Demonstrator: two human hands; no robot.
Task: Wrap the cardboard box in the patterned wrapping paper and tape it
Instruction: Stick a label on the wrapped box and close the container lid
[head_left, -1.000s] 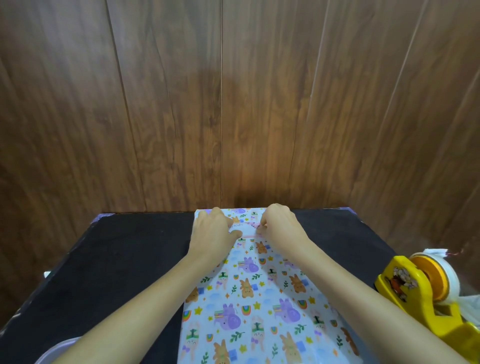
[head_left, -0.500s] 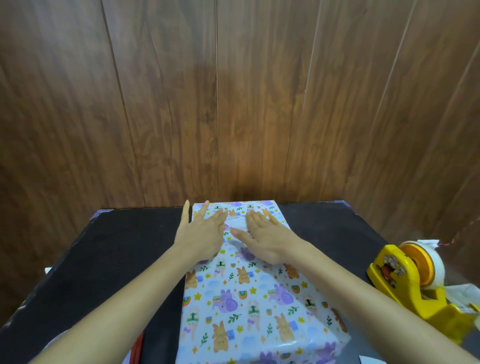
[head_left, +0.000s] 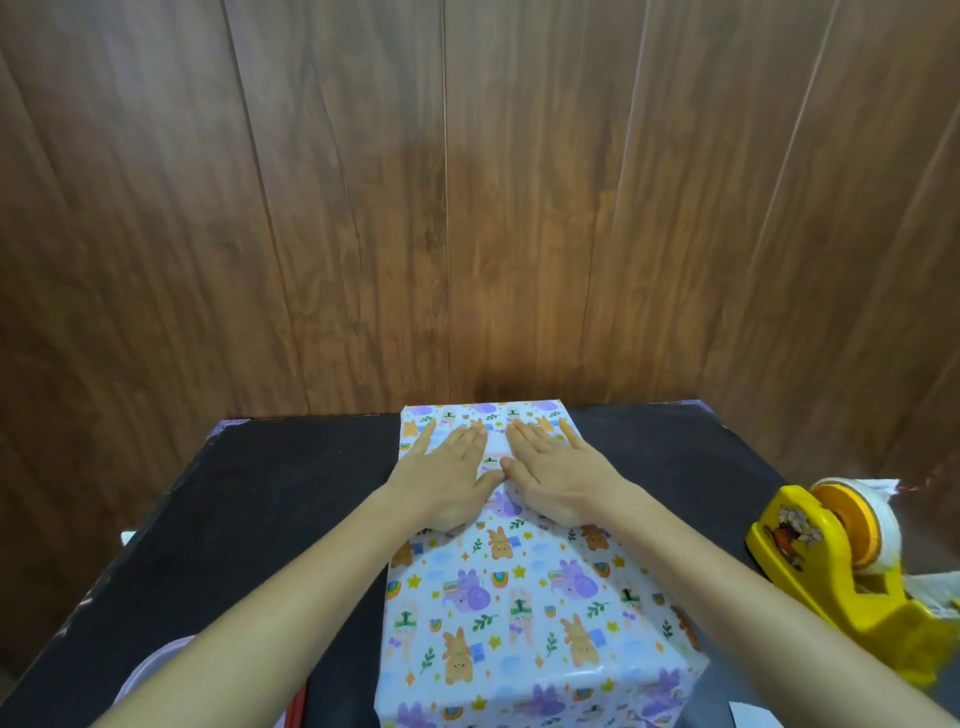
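Observation:
The box (head_left: 519, 613) lies in the middle of the black table, fully covered in white wrapping paper printed with bunnies, rainbows and stars; no cardboard shows. My left hand (head_left: 447, 475) and my right hand (head_left: 558, 475) lie flat side by side on its far top, fingers straight and pointing away from me. Between the two hands a whitish strip of tape (head_left: 497, 446) is stuck across the paper.
A yellow tape dispenser (head_left: 841, 566) with a white roll stands at the right edge of the black table (head_left: 270, 519). A pale round rim (head_left: 150, 670) and something red (head_left: 300, 706) show at the lower left. A wooden panel wall rises just behind the table.
A second ago both hands were curled, pinching the tape at the box's far end. They have since flattened and slid a little toward me, smoothing the paper on either side of the tape.

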